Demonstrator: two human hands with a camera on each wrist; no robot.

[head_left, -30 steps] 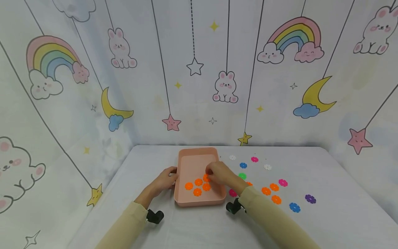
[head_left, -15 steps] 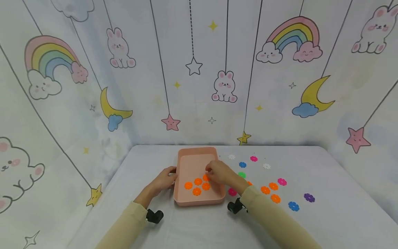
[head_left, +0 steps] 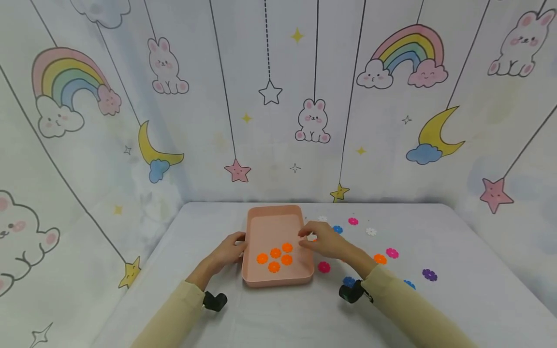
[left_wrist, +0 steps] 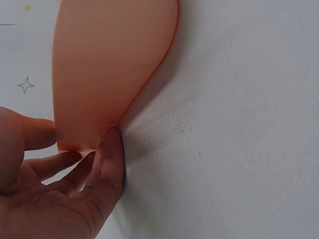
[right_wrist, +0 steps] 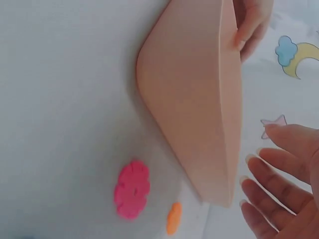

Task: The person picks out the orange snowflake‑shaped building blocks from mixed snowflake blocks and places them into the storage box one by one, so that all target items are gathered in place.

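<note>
A pink rectangular tray (head_left: 278, 223) lies on the white table, with several orange flower-shaped discs (head_left: 275, 253) grouped in its near half. My left hand (head_left: 228, 249) grips the tray's left side; in the left wrist view the thumb is at the rim and the other fingers are against the outer wall. Above the tray's right rim is my right hand (head_left: 328, 241), its fingers apart and holding nothing. In the right wrist view, a magenta flower disc (right_wrist: 132, 190) and an orange flower disc (right_wrist: 173, 218) lie beside the tray's outer wall.
Right of the tray, more flower discs are scattered: a purple one (head_left: 430, 274), a magenta one (head_left: 392, 253), a white one (head_left: 371, 232) and others, some partly behind the right arm. A patterned cloth backdrop (head_left: 278, 145) rises behind the table.
My right hand has let go of an orange disc in the tray, and moved right to the rim with its fingers spread. The left hand stays on the tray.
</note>
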